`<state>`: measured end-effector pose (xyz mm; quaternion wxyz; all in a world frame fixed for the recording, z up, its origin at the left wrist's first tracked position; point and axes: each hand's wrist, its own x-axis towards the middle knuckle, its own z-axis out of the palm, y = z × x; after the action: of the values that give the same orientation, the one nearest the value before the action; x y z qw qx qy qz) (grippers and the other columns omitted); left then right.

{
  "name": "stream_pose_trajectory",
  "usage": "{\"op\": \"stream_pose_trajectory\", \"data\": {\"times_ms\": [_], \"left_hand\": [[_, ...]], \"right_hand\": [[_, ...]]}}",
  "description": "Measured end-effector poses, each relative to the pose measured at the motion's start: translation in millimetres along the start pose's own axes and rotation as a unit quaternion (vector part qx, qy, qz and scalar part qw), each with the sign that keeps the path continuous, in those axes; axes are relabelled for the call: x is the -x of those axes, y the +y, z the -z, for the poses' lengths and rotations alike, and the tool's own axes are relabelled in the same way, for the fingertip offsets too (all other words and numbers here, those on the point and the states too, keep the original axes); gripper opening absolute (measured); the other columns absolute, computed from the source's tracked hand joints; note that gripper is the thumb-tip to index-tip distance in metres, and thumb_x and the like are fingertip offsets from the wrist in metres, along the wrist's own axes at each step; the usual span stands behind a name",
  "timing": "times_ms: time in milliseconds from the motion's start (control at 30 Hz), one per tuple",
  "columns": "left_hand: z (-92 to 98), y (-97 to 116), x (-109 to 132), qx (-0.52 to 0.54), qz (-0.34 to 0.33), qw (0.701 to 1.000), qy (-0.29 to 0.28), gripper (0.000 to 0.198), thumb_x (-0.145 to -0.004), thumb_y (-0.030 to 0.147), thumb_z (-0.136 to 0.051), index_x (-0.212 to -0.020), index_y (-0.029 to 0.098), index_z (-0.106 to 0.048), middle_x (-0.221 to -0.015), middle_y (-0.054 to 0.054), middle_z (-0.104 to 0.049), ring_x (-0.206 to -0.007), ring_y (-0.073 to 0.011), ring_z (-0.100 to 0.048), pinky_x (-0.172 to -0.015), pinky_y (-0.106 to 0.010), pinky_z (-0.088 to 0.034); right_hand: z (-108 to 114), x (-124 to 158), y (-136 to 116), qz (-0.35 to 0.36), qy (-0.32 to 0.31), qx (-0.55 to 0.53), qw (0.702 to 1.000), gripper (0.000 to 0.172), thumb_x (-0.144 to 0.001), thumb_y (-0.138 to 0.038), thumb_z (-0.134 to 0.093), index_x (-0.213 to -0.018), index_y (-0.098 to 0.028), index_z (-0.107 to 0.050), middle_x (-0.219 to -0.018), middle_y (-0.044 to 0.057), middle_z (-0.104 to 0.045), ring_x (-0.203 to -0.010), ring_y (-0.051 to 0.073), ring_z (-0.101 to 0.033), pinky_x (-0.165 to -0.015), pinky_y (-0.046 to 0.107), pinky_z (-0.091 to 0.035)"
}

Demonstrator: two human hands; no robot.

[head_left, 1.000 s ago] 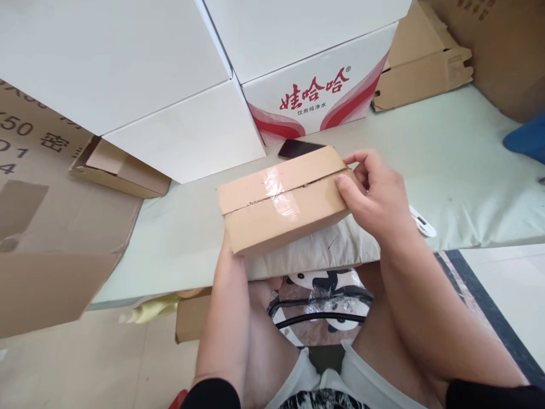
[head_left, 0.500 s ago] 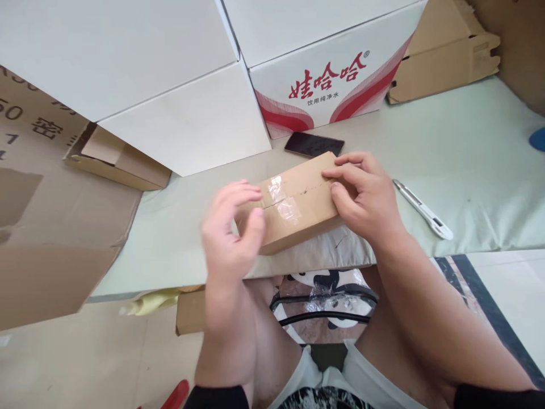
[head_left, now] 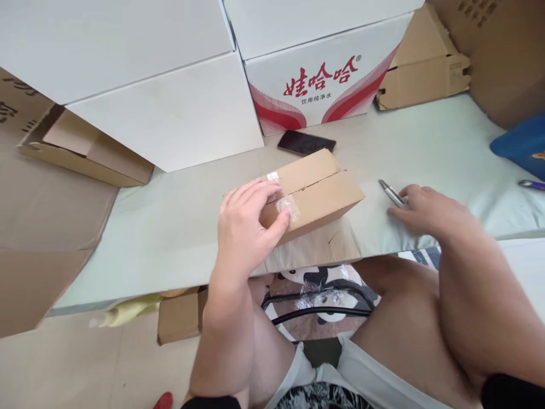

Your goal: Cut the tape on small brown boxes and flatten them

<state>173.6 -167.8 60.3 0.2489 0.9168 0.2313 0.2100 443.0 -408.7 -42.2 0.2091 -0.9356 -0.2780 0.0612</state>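
Observation:
A small brown cardboard box (head_left: 319, 193) rests near the front edge of the table, its top seam crossed by clear tape (head_left: 288, 208). My left hand (head_left: 251, 218) lies over the box's left end, thumb on the near side of the tape and fingers across the top. To the right, my right hand (head_left: 430, 210) has its thumb and fingers around a utility knife (head_left: 390, 192), whose front part sticks out past the fingertips. The knife's rear part is hidden under the hand. Behind the box lies a black phone (head_left: 304, 142).
White cartons (head_left: 170, 113) and a carton with red lettering (head_left: 319, 85) stand along the back. Folded cardboard (head_left: 426, 79) leans at the right rear, near a blue object (head_left: 522, 146) and a purple item (head_left: 532, 184). Large cardboard (head_left: 51, 216) stands at the left.
My right hand has left the box and moved right to the utility knife, closing on it. My left hand has moved right and settled on the box's left end.

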Motion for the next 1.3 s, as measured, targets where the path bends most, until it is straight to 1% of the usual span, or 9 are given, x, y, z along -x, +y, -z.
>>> {"op": "stream_pose_trajectory", "data": {"times_ms": [133,267,400,533,767,867,933,1033,1300], "left_hand": [[-6.1,-0.6,-0.6,-0.038,0.032,0.998,0.046,0.015,-0.087,0.028,-0.067,-0.101,0.030,-0.072,-0.134,-0.001,-0.071,-0.145,-0.0362,-0.048,-0.126,-0.069,-0.020],[-8.0,-4.1,-2.3,-0.029,0.019,0.998,0.049,0.015,-0.089,0.027,-0.064,-0.101,0.029,-0.073,-0.141,-0.002,-0.065,-0.142,-0.0314,-0.051,-0.126,-0.058,-0.032],[-6.9,-2.8,-3.0,-0.024,0.049,0.998,0.038,0.018,-0.089,0.029,-0.065,-0.104,0.028,-0.075,-0.138,-0.003,-0.068,-0.136,-0.0333,-0.052,-0.117,-0.056,-0.043],[-6.1,-1.1,-1.1,-0.007,0.057,0.998,0.034,0.021,-0.088,0.030,-0.068,-0.107,0.027,-0.076,-0.140,-0.004,-0.067,-0.136,-0.0338,-0.050,-0.117,-0.056,-0.043],[-6.6,-3.0,5.2,0.015,0.047,0.998,0.044,0.024,-0.087,0.031,-0.068,-0.109,0.027,-0.077,-0.138,-0.002,-0.068,-0.137,-0.0325,-0.048,-0.119,-0.053,-0.042],[-7.5,-3.5,5.8,0.018,0.044,0.998,0.046,0.024,-0.087,0.031,-0.068,-0.108,0.027,-0.078,-0.138,-0.001,-0.068,-0.139,-0.0327,-0.047,-0.120,-0.052,-0.042],[-8.5,-3.9,5.0,0.022,0.036,0.998,0.047,0.023,-0.087,0.030,-0.068,-0.107,0.027,-0.078,-0.137,-0.002,-0.069,-0.138,-0.0324,-0.048,-0.121,-0.051,-0.041],[-10.5,-4.5,3.8,0.032,0.031,0.998,0.052,0.022,-0.087,0.030,-0.068,-0.106,0.026,-0.078,-0.137,-0.002,-0.068,-0.137,-0.0330,-0.049,-0.122,-0.053,-0.040],[-11.2,-1.7,3.3,0.046,0.045,0.997,0.039,0.021,-0.086,0.032,-0.068,-0.105,0.028,-0.077,-0.137,0.000,-0.067,-0.141,-0.0352,-0.045,-0.124,-0.055,-0.038]], "right_hand": [[-9.2,-3.1,-9.9,-0.016,-0.001,0.062,0.998,0.039,-0.074,-0.040,-0.074,-0.060,-0.029,-0.039,-0.048,-0.004,-0.034,-0.048,0.016,-0.030,-0.054,0.036,-0.034],[0.2,-0.5,-65.1,-0.030,0.050,-0.124,0.991,0.025,-0.084,-0.036,-0.066,-0.082,-0.030,-0.041,-0.052,-0.005,-0.048,-0.047,0.018,-0.041,-0.054,0.036,-0.034],[24.4,11.4,-117.7,0.027,0.069,-0.447,0.891,0.026,-0.085,-0.030,-0.064,-0.099,-0.033,-0.043,-0.061,-0.009,-0.054,-0.040,0.015,-0.044,-0.043,0.033,-0.029],[49.8,26.6,-147.4,0.085,0.090,-0.587,0.800,0.020,-0.077,-0.027,-0.060,-0.088,-0.032,-0.044,-0.068,-0.005,-0.059,-0.039,0.014,-0.041,-0.039,0.032,-0.021],[55.0,35.5,-165.6,0.131,0.050,-0.523,0.841,0.030,-0.079,-0.036,-0.052,-0.105,-0.044,-0.065,-0.084,0.006,-0.064,-0.078,0.030,-0.065,-0.058,0.043,-0.045],[41.7,34.9,-179.9,0.160,0.048,-0.538,0.826,0.014,-0.085,-0.047,-0.056,-0.091,-0.037,-0.063,-0.075,0.003,-0.054,-0.065,0.024,-0.058,-0.051,0.037,-0.043],[34.3,36.8,-191.0,0.153,0.066,-0.581,0.797,0.025,-0.085,-0.051,-0.062,-0.074,-0.030,-0.054,-0.065,-0.002,-0.042,-0.046,0.015,-0.042,-0.038,0.029,-0.032],[28.5,41.1,-201.9,0.143,0.058,-0.601,0.784,0.028,-0.081,-0.040,-0.073,-0.070,-0.027,-0.050,-0.058,-0.007,-0.039,-0.036,0.008,-0.030,-0.030,0.024,-0.020],[27.7,34.2,-193.8,0.220,-0.021,-0.601,0.768,0.016,-0.072,-0.009,-0.079,-0.069,-0.019,-0.067,-0.067,-0.003,-0.061,-0.049,0.007,-0.054,-0.041,0.022,-0.041]]}}
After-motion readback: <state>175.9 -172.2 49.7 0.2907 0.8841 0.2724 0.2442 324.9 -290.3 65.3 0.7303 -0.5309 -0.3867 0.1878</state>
